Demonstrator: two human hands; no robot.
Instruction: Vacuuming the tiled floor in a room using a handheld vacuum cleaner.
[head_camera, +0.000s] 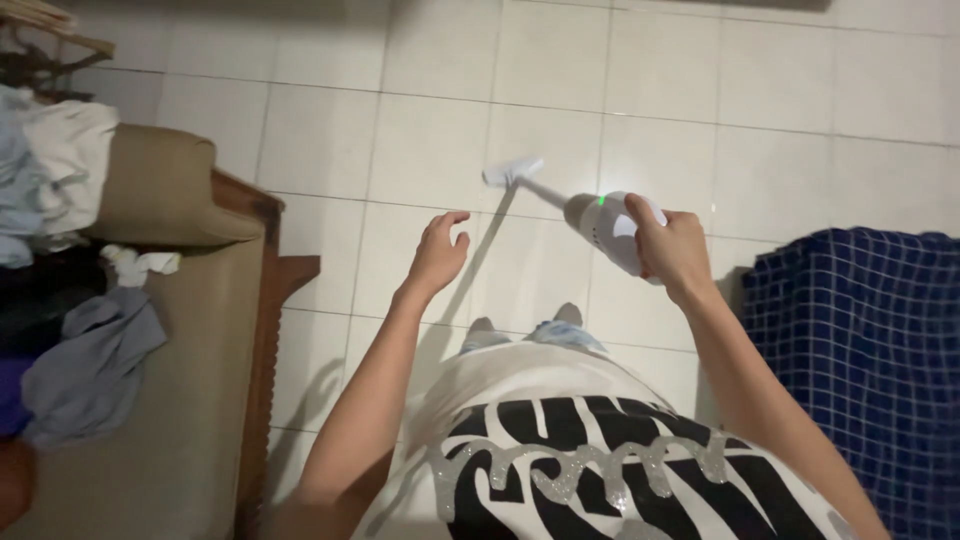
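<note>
Head view: the right hand (672, 245) is clamped on a white handheld vacuum (605, 228) at 1 o'clock, its nozzle (512, 172) toward the tiled floor (780, 120). The left hand (438, 250) hovers empty, fingers apart. A sofa (170, 300) lies at 9 o'clock.

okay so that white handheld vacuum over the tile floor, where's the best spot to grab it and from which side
Grip the thick rounded body at the rear of the handheld vacuum, coming from behind, where the right hand wraps it. It is the widest part; the thin tube and flat nozzle slope down toward the floor, so a rear hold probably steers best. The left hand is open and holds nothing.
</note>
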